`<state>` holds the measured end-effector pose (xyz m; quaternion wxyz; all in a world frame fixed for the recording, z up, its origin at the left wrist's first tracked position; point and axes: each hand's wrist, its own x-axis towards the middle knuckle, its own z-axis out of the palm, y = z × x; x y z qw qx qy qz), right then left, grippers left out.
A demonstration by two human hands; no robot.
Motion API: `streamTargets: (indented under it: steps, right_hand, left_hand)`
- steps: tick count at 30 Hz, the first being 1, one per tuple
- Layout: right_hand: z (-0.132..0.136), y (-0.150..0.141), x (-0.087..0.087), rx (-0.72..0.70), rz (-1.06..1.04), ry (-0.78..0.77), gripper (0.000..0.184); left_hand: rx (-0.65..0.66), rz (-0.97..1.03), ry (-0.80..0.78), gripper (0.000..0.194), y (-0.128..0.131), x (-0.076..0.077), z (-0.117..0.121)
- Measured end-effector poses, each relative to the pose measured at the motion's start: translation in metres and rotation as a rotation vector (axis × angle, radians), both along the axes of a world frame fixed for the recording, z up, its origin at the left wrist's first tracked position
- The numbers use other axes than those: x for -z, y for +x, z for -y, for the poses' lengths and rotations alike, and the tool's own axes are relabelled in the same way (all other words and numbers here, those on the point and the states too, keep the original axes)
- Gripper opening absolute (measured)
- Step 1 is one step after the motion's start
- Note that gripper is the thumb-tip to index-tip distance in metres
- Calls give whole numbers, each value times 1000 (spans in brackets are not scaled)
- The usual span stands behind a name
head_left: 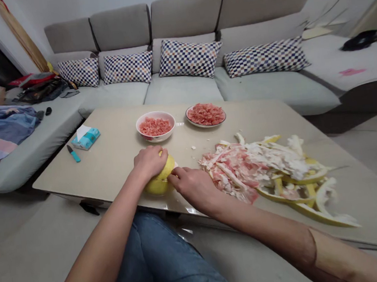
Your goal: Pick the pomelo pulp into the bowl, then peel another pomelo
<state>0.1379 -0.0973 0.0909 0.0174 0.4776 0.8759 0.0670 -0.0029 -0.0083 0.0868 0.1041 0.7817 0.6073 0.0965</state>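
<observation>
A yellow-green pomelo (pixel 159 183) rests near the front edge of the beige table (pixel 116 162). My left hand (pixel 150 161) curls over its top, fingers closed on the rind. My right hand (pixel 195 188) presses against the fruit's right side, fingers closed at the peel. To the right lies a heap of pomelo peel and pink membrane (pixel 262 169). Farther back stand a white bowl (pixel 155 126) and a plate (pixel 205 114), both full of pink pulp.
A teal-handled knife (pixel 73 154) and a tissue pack (pixel 86 138) lie at the table's left. A grey sofa (pixel 183 87) with checked cushions wraps round the far side; clothes are piled at its left end. My knee in jeans (pixel 164 260) sits below the table edge.
</observation>
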Motion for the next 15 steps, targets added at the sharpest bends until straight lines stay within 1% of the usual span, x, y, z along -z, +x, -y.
streamTargets:
  steps: [2, 4, 8, 12, 15]
  right_hand:
    - [1, -7, -3, -7, 10, -2, 25]
    - [1, -11, -3, -47, -9, 12, 25]
    - [-1, -14, 0, -124, -5, 44, 25]
    - [-6, -15, 8, -91, -11, 106, 23]
    - [-9, -13, 19, -40, -74, 193, 19]
  left_hand:
    - [-5, 8, 0, 46, 0, 1, 0]
    - [-11, 15, 0, 44, 0, 1, 0]
    - [-19, 34, 8, 43, -3, 1, 1]
    - [-21, 55, 15, 44, -8, 1, 1]
    - [-24, 68, 21, 43, -10, 3, 2]
